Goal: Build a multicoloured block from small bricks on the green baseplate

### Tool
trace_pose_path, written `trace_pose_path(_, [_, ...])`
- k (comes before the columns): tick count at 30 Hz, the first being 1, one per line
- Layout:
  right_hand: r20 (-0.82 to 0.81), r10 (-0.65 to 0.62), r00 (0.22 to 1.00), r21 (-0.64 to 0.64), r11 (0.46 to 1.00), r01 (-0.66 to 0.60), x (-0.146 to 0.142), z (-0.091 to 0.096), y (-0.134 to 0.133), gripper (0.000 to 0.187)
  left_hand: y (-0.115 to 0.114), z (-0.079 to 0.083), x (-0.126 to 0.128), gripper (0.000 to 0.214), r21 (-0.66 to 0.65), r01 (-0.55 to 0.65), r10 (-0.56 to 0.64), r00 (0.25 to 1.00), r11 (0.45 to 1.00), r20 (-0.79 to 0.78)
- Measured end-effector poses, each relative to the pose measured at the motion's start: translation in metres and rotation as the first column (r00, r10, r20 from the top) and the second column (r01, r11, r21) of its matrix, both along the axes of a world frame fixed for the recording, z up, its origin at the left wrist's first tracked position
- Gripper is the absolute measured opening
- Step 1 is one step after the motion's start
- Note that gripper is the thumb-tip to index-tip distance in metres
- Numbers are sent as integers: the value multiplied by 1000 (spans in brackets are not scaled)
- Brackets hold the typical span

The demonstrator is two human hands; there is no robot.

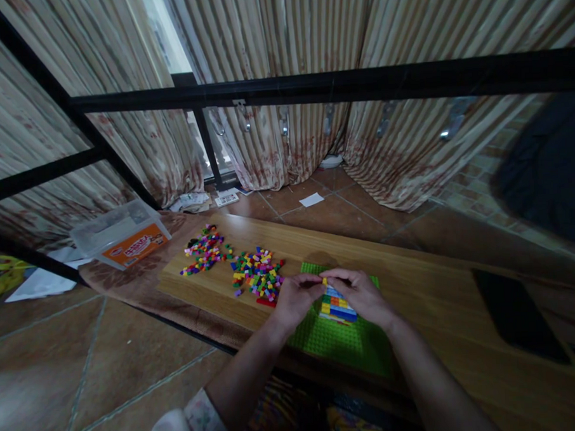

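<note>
A small structure of coloured toy bricks (338,310) stands on a green studded baseplate (341,350). My left hand (298,294) is closed at its upper left, thumb and fingertips meeting by a small yellow toy brick (325,282). From the other side, my right hand (360,295) curls its fingers round the structure's top right, its fingertips close to the same yellow brick. The fingers hide part of the upper rows. Blue, white, yellow, orange and green bricks show in the layers below.
Two piles of loose bricks, a nearer one (261,274) and a farther one (207,247), lie left on the wooden board (405,280). A clear plastic box (121,235) with an orange label stands beyond. A dark flat panel (518,313) lies right; a black rail (310,87) crosses behind.
</note>
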State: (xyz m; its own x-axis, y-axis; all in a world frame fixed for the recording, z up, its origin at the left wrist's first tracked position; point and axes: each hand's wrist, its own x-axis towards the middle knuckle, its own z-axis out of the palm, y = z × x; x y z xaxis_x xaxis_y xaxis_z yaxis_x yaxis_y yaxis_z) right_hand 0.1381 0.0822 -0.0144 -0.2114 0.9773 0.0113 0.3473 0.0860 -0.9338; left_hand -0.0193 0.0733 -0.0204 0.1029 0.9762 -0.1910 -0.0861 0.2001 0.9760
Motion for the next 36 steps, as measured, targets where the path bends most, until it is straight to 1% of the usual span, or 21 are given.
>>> trace_pose_path(7, [-26,20,999,-31,999,-21,-1,2,1,33,0,4,9,14,-80,-72,74,997,994,29])
trace_pose_path(13, [-112,-81,990,-195,979,58,-7,-1,3,33,-2,10,8,15,-151,-83,88,996,985,25])
trace_pose_path(16, [-109,-108,988,-224,971,81,-8,0,3,32,-3,13,8,15,-172,-99,103,995,980,16])
trace_pose_path(22, [-108,-123,987,-237,967,95,-7,-4,5,30,-6,11,11,14,-134,-142,135,989,981,-59])
trace_pose_path(26, [-89,-165,982,-233,962,140,-7,-8,6,27,-8,3,13,16,-87,-166,157,982,982,-102])
trace_pose_path(31, [-103,-171,980,-240,960,142,-8,-11,6,27,-7,-7,16,13,-16,-173,168,970,985,-175])
trace_pose_path(34, [-116,-146,983,-216,969,118,-8,-10,5,29,-9,-6,17,11,37,-161,165,954,986,-251])
trace_pose_path(36, [-166,-188,968,-186,970,157,-6,-9,4,34,-12,0,17,13,87,-147,168,926,985,-337])
